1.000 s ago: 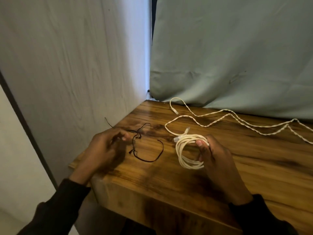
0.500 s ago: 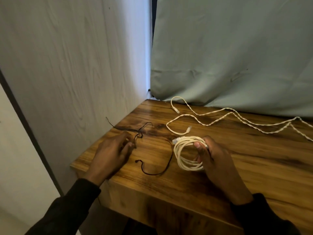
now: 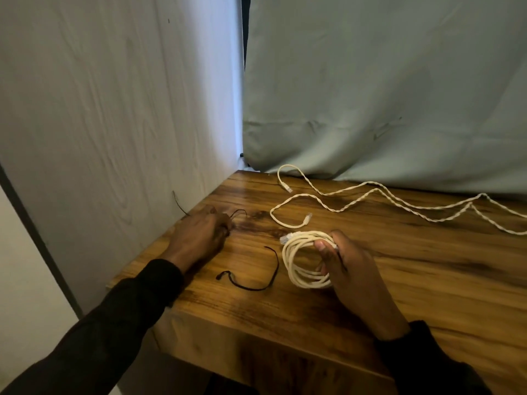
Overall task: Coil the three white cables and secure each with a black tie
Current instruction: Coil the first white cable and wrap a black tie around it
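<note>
- The coiled cable [image 3: 306,262], a bundle of several white loops, is upright on the wooden table [image 3: 427,280] near its front edge, with one connector end sticking out at the top left of the bundle.
- The right hand [image 3: 346,269] grips the right side of the coil, thumb pressed on the outer loops and the other fingers curled through the middle.
- A loose black tie [image 3: 256,277] lies curved on the table just left of the coil, touching neither hand.
- The left hand [image 3: 199,238] rests farther left, near the wall, fingers bunched on a clump of thin black ties [image 3: 236,213]; whether it pinches one cannot be told.
- Two uncoiled cables [image 3: 370,201] trail, twisted together, across the back of the table toward the right edge.
- Step in hand, as judged: the first cable is wound but not yet bound; a tie is being picked.
- The next move calls for bringing one tie to the coil, passing it through the loops and cinching it while the right hand keeps the bundle from springing open.
</note>
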